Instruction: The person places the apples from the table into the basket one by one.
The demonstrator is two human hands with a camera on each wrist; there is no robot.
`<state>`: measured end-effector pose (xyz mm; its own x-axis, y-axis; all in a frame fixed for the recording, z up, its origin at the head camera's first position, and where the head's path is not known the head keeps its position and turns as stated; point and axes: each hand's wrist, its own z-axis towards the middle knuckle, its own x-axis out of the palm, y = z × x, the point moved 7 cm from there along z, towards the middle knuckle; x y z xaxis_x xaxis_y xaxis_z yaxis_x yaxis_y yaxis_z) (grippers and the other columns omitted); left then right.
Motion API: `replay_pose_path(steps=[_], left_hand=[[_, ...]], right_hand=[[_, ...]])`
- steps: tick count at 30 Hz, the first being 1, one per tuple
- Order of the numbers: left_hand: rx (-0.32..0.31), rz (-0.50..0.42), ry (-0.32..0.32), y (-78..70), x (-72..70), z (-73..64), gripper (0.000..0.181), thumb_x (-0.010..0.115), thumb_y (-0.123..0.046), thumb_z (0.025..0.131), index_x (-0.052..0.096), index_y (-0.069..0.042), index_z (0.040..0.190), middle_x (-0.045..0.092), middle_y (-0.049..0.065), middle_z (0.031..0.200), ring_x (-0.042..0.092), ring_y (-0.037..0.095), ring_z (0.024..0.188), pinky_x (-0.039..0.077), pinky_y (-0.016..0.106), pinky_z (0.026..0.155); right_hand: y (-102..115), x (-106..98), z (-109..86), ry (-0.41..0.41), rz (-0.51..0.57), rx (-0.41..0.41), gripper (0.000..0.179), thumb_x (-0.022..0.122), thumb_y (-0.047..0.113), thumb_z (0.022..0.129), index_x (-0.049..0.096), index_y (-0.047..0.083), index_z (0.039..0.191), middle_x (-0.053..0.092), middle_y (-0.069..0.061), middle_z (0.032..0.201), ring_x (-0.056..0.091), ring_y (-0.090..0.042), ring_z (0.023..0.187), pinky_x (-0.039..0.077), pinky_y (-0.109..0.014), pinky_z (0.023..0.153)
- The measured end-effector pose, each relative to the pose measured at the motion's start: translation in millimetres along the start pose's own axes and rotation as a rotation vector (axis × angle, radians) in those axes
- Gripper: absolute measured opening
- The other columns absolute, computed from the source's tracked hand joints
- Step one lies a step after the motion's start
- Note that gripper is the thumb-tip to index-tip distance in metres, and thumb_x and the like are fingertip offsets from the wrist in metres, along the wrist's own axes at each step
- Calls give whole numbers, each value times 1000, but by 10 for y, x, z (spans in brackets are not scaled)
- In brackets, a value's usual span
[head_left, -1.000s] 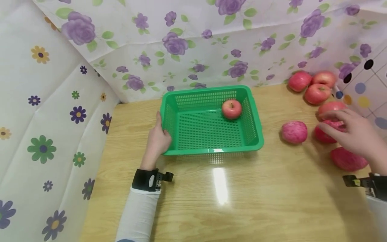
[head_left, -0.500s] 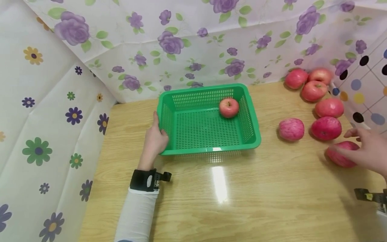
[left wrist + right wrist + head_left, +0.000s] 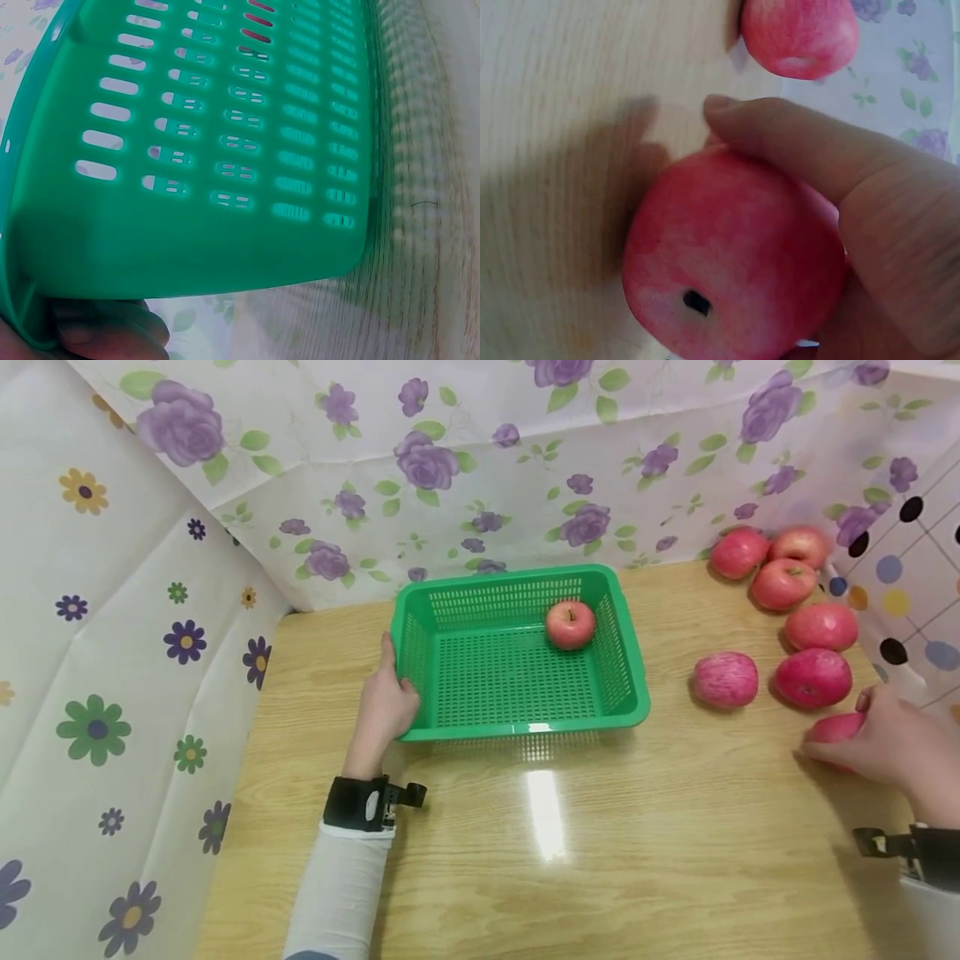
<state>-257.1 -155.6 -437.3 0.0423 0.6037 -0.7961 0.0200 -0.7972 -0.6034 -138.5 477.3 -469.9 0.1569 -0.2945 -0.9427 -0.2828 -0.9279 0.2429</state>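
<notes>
My left hand grips the left rim of a green plastic basket, thumb over the edge; in the left wrist view its curled fingers show below the basket's slotted wall. One red apple sits inside, at the basket's back right. At the right of the table, my right hand holds the nearest apple, its thumb lying along one side and the other fingers largely hidden behind the fruit. Much of that apple is covered by the hand in the head view.
Several more apples lie on the wooden table at the right, among them a pink streaked apple, a dark red apple and a cluster by the back wall. Floral sheeting lines the back and left; a dotted panel stands at the right.
My right hand has moved from above the middle apples toward the nearest one and closed its fingers round it. The left hand stays on the basket rim.
</notes>
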Motion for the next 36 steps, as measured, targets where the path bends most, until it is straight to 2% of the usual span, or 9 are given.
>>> replay_pose_path(steps=[6, 10, 14, 18, 22, 27, 36], left_hand=[[6, -2, -6, 7, -6, 4, 81, 43, -3, 94, -5, -8, 159, 63, 26, 89, 59, 30, 66, 51, 42, 58], [8, -5, -4, 9, -6, 0, 80, 42, -3, 94, -5, -8, 159, 62, 23, 84, 58, 30, 65, 50, 41, 57], [11, -5, -6, 16, -11, -1, 80, 42, -3, 94, -5, -8, 159, 60, 20, 77, 57, 29, 62, 49, 39, 54], [14, -7, -8, 15, -16, 1, 81, 43, -3, 94, -5, -8, 159, 58, 17, 72, 57, 28, 59, 49, 39, 52], [12, -8, -4, 9, -4, 3, 81, 43, -3, 94, -5, -8, 159, 58, 16, 71, 57, 27, 57, 49, 39, 52], [9, -8, -5, 15, -1, 8, 81, 43, -4, 94, -6, -9, 159, 58, 16, 70, 57, 27, 56, 49, 39, 51], [9, -6, -1, 22, -1, 7, 81, 43, -4, 94, -7, -9, 159, 60, 18, 74, 58, 28, 59, 49, 39, 53]], right_hand=[[-55, 75, -54, 61, 73, 84, 119, 80, 74, 57, 28, -14, 118, 45, -33, 93, 46, -46, 78, 39, -50, 62], [-95, 83, -98, 90, 86, 80, 121, 83, 68, 60, 29, -19, 126, 44, -41, 102, 44, -52, 87, 42, -58, 69], [-117, 93, -129, 105, 28, 54, 110, 82, 64, 64, 41, -21, 120, 45, -44, 102, 38, -57, 93, 40, -64, 73], [-151, 129, -136, 138, -4, 47, 101, 79, 64, 68, 45, -21, 111, 48, -39, 91, 41, -52, 88, 43, -57, 67], [-123, 172, -156, 186, 30, 39, 96, 77, 57, 76, 38, -20, 116, 49, -41, 93, 49, -51, 83, 46, -55, 66], [-69, 191, -171, 197, 9, 19, 83, 72, 55, 83, 42, -15, 118, 53, -39, 92, 52, -49, 81, 45, -57, 69], [-121, 216, -180, 172, 1, 35, 82, 69, 62, 81, 49, -12, 110, 56, -30, 83, 53, -42, 76, 45, -52, 66]])
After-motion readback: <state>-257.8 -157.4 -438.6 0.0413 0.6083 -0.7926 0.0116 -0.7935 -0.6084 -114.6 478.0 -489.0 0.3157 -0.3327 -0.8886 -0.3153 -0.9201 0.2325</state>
